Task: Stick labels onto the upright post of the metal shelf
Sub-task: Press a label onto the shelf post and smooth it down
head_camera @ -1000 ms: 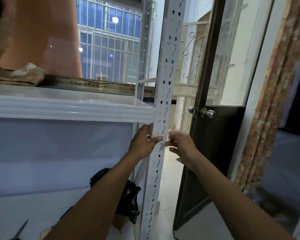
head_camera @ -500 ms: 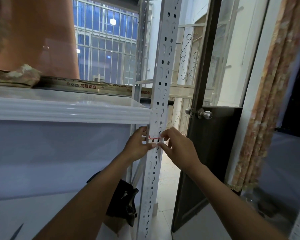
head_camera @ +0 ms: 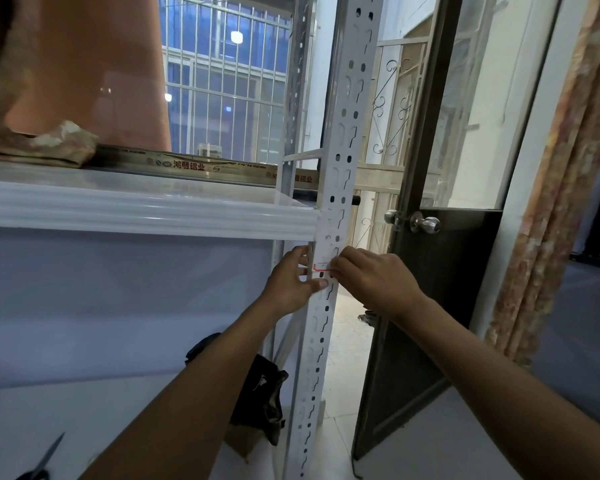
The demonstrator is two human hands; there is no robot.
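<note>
The white perforated upright post [head_camera: 343, 140] of the metal shelf runs from top to bottom through the middle of the view. A small white label with a red border [head_camera: 321, 267] lies on the post just below the shelf board. My left hand [head_camera: 291, 280] grips the post's left edge, with its thumb pressed on the post under the label. My right hand [head_camera: 371, 277] comes from the right, and its fingertips press the label's right end against the post. Part of the label is hidden under those fingers.
A white shelf board [head_camera: 146, 211] juts left from the post. A dark door with a round knob [head_camera: 426, 224] stands open right of the post. A black bag [head_camera: 260, 393] sits low behind the post, scissors [head_camera: 45, 459] lie bottom left, and a curtain [head_camera: 551, 202] hangs at right.
My right hand has moved left onto the post and now presses the label there. My left hand stays on the post's left edge. The view has drifted slightly.
</note>
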